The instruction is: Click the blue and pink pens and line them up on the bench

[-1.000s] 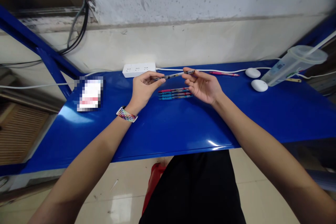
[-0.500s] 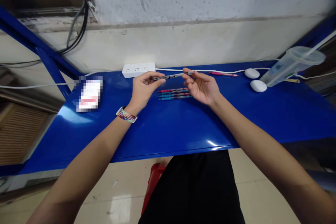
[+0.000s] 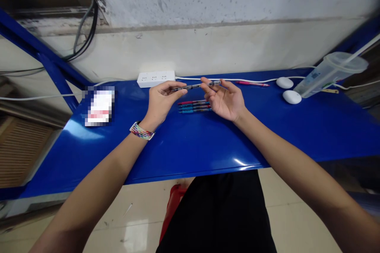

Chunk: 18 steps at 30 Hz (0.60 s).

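Note:
Between thumb and fingers, my left hand pinches the left end of a dark, partly clear pen held above the table. The pen lies nearly level and points right. At its right part, the fingers of my right hand touch it, the palm turned up and the thumb at the pen's end. Below the hands, several red and blue pens lie side by side on the blue table, their right ends partly covered by my right hand. A pink pen rests apart to the right.
A white power strip stands by the wall, its cable running right. Two white rounded objects and a clear plastic container are at the right. A blurred-out white object lies at the left.
My right hand has shifted slightly left along the pen, and its thumb and fingers are spread further apart. The left hand holds the pen almost as before.

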Each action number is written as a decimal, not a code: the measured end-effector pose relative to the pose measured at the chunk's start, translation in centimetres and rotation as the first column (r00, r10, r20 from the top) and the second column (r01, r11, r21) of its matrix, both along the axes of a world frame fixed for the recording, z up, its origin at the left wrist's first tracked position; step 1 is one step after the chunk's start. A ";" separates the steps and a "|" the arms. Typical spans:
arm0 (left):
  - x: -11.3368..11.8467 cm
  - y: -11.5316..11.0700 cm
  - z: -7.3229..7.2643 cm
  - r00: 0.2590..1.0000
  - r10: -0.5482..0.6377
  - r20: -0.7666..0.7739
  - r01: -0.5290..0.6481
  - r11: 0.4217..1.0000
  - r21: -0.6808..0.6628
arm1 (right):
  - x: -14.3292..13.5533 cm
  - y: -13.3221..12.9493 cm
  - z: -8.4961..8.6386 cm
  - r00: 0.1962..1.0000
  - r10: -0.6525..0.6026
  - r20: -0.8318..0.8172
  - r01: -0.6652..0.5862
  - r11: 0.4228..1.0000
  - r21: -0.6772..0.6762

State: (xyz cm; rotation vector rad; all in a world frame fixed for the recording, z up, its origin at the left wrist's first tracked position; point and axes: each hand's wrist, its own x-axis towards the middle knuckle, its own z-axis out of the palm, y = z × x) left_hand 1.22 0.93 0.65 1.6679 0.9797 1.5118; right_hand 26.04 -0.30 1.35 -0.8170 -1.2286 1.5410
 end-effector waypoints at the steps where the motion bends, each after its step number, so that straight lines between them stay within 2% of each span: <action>1: 0.1 0.0 0.0 1.000 0.004 0.002 -0.004 1.000 0.001 | -0.1 0.1 0.0 1.000 -0.014 0.002 0.014 1.000 0.006; 6: 0.0 0.2 0.0 0.999 0.022 0.042 -0.022 1.000 -0.004 | -0.7 0.2 -0.1 0.995 -0.084 -0.047 0.085 0.996 0.023; 14: -0.2 0.6 -0.4 0.999 0.042 0.015 -0.042 0.999 -0.007 | -0.8 -0.2 0.2 0.997 -0.075 -0.033 0.077 0.995 0.065; 18: -0.1 0.5 -0.5 0.999 0.038 0.012 -0.038 0.999 -0.001 | -0.8 0.2 -0.3 0.994 -0.097 -0.045 0.100 0.993 0.063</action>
